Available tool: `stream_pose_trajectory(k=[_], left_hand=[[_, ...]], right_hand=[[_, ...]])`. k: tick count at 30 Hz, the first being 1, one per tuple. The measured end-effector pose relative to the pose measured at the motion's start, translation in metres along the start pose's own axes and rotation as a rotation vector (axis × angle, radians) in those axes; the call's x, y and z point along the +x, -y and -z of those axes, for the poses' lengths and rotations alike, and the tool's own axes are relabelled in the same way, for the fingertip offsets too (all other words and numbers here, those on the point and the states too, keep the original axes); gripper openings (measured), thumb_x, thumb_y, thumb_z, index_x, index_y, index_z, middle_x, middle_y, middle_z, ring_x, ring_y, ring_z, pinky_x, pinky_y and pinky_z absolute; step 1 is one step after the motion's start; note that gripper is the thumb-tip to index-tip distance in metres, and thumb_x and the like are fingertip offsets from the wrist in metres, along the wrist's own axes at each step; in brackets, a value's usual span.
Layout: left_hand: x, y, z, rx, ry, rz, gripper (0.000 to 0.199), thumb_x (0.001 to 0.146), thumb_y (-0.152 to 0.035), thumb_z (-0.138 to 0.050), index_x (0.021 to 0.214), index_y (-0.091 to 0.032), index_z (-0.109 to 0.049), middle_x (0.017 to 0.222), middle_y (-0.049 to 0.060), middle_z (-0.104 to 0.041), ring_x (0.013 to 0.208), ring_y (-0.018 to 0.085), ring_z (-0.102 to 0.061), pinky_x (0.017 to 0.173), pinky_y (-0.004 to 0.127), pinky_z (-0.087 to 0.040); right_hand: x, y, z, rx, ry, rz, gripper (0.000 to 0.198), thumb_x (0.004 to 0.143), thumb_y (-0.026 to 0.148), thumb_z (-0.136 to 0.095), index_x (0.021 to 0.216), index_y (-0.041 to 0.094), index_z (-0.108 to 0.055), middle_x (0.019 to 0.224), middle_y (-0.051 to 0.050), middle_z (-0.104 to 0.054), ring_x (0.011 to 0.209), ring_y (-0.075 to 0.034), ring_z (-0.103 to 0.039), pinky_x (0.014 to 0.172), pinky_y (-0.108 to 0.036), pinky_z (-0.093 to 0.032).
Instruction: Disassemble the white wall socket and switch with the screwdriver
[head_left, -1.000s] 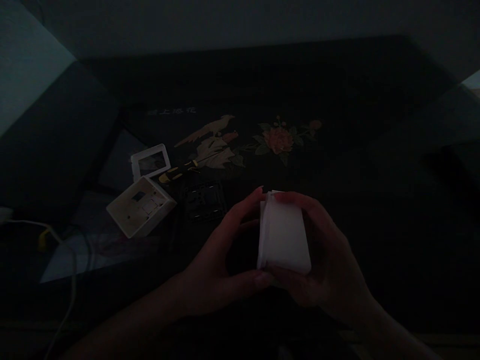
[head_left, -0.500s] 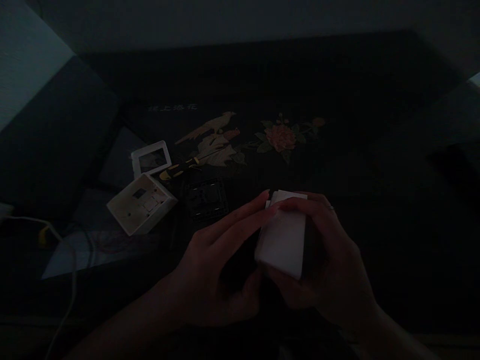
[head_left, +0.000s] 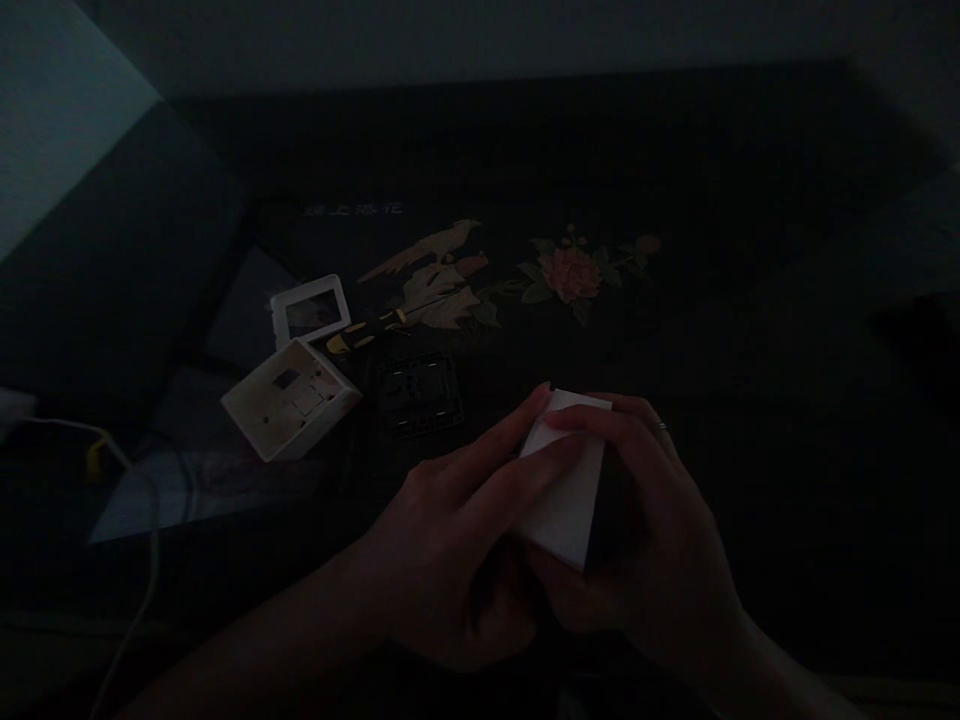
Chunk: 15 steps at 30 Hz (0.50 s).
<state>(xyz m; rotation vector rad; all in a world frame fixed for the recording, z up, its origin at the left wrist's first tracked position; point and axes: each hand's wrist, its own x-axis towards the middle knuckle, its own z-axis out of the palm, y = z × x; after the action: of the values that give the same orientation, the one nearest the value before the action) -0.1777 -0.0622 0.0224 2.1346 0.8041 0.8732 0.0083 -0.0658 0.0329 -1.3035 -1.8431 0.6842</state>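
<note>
Darkness covers most of the scene, so we read the details with care. We hold a white plastic cover [head_left: 564, 495] between both hands, low and near the middle of the view, lifted just above the dark bench [head_left: 750, 330]. Our left hand [head_left: 450, 540] has its grip closed on the cover's left edge, fingers laid across the face. Our right hand [head_left: 645, 540] wraps the right side and far end, also closed around it; a ring shows on one finger.

To the left on the bench lie a white box housing [head_left: 291, 398], a white frame [head_left: 310, 310] behind it, a screwdriver [head_left: 367, 334] with a yellow-and-black handle, and a dark insert [head_left: 417, 394] that may be a switch module, though the gloom makes that uncertain. A pale cable [head_left: 135, 520] trails at the far left.

The risk we judge: pressing unevenly at the edges could snap a clip or let the cover slip from our fingers, and in this poor light small loose parts could easily be knocked aside.
</note>
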Motion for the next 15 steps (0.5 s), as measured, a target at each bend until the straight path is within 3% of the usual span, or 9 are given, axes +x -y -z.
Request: stream_pose_trajectory(k=[5,10,15], left_hand=[[-0.0019,-0.0009,-0.0028,0.061,0.004,0.001,0.079,0.081,-0.018,-0.052,0.156,-0.017,-0.026,0.166,0.014,-0.020,0.145,0.034,-0.039,0.106,0.042,-0.049],[-0.0014,0.0005,-0.0057,0.181,0.029,-0.053,0.071,0.083,-0.015,-0.045,0.151,-0.004,-0.028,0.162,0.025,-0.025,0.149,0.028,-0.032,0.109,0.038,-0.048],[0.0014,0.0053,-0.0014,0.236,-0.032,-0.039,0.052,0.089,-0.010,-0.043,0.141,-0.007,-0.042,0.151,0.023,-0.046,0.142,0.022,-0.044,0.105,0.030,-0.050]], right_hand=[[0.0001,-0.0005,-0.0022,-0.006,-0.016,-0.002,0.053,0.069,0.036,-0.072,0.115,0.025,-0.049,0.112,-0.009,-0.054,0.100,-0.027,-0.061,0.078,-0.040,-0.055],[0.0000,-0.0027,-0.0051,-0.003,-0.014,-0.034,0.053,0.065,0.032,-0.073,0.114,0.024,-0.052,0.110,-0.008,-0.056,0.099,-0.026,-0.062,0.078,-0.038,-0.055],[0.0002,-0.0013,-0.0047,0.065,0.004,-0.062,0.051,0.067,0.031,-0.072,0.113,0.022,-0.054,0.111,-0.009,-0.057,0.101,-0.024,-0.061,0.082,-0.037,-0.054]])
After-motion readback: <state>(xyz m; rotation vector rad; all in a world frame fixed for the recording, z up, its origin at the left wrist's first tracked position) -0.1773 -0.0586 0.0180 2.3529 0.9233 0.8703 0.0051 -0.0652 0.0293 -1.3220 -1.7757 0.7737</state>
